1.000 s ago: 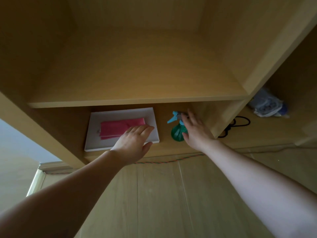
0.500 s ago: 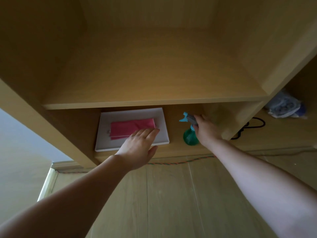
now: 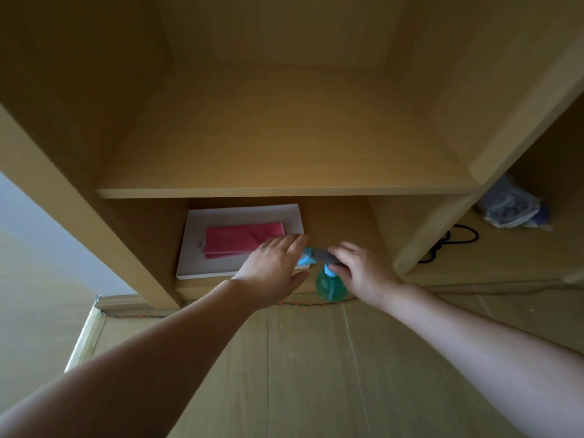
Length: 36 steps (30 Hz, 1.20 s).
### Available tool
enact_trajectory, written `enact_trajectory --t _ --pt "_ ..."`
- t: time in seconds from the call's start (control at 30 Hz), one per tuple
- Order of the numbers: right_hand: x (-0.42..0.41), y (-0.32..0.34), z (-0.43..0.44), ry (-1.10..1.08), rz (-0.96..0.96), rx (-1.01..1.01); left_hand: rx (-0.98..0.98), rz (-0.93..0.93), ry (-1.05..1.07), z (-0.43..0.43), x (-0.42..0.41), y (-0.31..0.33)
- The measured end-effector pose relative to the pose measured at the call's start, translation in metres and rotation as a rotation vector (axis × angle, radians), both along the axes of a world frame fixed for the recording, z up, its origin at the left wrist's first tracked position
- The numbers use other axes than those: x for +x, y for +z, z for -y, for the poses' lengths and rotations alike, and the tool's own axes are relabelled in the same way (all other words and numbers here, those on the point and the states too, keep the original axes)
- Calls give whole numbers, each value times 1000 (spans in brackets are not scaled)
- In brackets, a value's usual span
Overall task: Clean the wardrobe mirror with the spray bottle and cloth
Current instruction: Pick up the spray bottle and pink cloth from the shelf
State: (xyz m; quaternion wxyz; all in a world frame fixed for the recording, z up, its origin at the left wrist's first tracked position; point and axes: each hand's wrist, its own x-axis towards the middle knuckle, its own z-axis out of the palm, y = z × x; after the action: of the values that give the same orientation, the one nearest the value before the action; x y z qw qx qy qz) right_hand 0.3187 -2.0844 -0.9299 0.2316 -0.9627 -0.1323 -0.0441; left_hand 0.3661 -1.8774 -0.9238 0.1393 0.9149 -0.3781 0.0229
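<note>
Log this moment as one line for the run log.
stage: fetching supplies | right hand: grips spray bottle | left hand: open, over white tray, beside pink cloth | place: lower shelf

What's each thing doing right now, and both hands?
Spray bottle: upright, held at its neck.
Right hand: gripping the spray bottle.
Pink cloth: folded, lying on the white tray.
Left hand: open, fingers straight, near the pink cloth.
Black cord: lying loose in the next compartment.

Pink cloth, green bottle, seemingly white tray.
</note>
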Motion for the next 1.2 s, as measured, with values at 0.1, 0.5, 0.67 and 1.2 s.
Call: enact_trajectory --t 0.1,0.5,0.67,1.2 --pt "-13 5 -17 111 21 25 -24 -37 -3 1 -2 5" --pt "-14 15 -41 218 62 77 -46 -270 -6 -24 -10 20" --pt "-4 13 -42 235 146 39 11 -233 71 -51 -11 16" --pt "79 -72 -110 154 -202 -282 91 -273 236 -141 -10 1"
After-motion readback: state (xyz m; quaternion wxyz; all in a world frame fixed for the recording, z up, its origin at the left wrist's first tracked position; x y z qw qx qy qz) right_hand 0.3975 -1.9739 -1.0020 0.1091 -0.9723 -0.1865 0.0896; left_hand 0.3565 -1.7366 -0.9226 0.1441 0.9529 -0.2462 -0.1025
